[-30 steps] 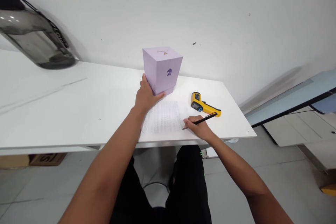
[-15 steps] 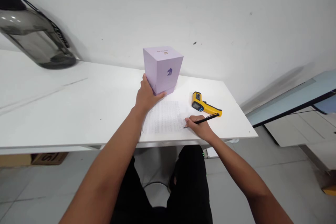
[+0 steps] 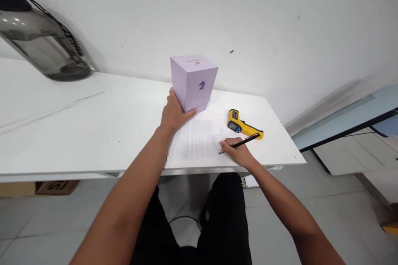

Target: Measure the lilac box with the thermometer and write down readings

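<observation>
My right hand [image 3: 236, 150] is closed around a black pen [image 3: 245, 140], its tip down at the right side of a sheet of paper [image 3: 194, 138] covered with rows of faint handwriting. Against the lower left corner of a lilac box [image 3: 201, 91] rests my left hand [image 3: 174, 112], thumb along the front and fingers along the left side. The box stands upright on the table and carries a dark purple emblem. Just beyond my right hand lies a yellow and black infrared thermometer [image 3: 244, 124]; the pen's upper end overlaps its handle in view.
A large grey see-through bottle [image 3: 46, 45] with a black lid stands at the far left of the white table [image 3: 77, 132]. Behind the table is a white wall [image 3: 248, 16]. A cardboard box [image 3: 57, 187] sits below the table at left, and my legs are under its front edge.
The pen tip and my right hand have shifted a tiny bit on the paper. My left hand stays at the box, and the view has moved slightly.
</observation>
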### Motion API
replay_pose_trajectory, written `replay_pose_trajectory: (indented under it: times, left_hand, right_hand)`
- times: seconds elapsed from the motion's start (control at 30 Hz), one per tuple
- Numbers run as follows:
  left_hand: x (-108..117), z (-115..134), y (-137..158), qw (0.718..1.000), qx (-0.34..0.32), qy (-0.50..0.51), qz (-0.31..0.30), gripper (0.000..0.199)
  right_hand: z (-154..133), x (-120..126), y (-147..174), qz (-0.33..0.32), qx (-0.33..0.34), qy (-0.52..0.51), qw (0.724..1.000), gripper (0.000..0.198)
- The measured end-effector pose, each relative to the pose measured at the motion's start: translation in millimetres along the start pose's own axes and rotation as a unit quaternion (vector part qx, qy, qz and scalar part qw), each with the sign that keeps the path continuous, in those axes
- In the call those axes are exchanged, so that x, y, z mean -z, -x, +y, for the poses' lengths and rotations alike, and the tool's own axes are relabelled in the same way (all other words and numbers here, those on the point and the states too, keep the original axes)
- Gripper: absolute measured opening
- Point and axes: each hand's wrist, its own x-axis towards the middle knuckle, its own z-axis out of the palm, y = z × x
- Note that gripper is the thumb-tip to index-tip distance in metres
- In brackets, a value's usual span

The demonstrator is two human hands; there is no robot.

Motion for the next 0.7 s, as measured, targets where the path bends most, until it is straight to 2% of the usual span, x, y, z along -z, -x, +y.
replay_pose_trajectory:
  times: [0.1,0.27,0.7]
  left_hand:
    - [-1.2,-1.5,-1.2,1.000,-0.006,-0.003,0.004,0.122]
    - [-0.8,-1.6,-1.2,1.000,-0.009,-0.002,0.006,0.123]
    - [0.7,0.7,0.2,1.000,-0.005,-0.010,-0.001,0.121]
  right_hand:
    - [-0.1,1.0,0.7,0.009,0.000,-0.015,1.000,0.046]
    - [-2.8,-0.6,2.4,-0.020,0.007,-0.006,1.000,0.046]
    - [-2.2,-0.8,2.1,-0.033,-0.009,0.007,0.999,0.043]
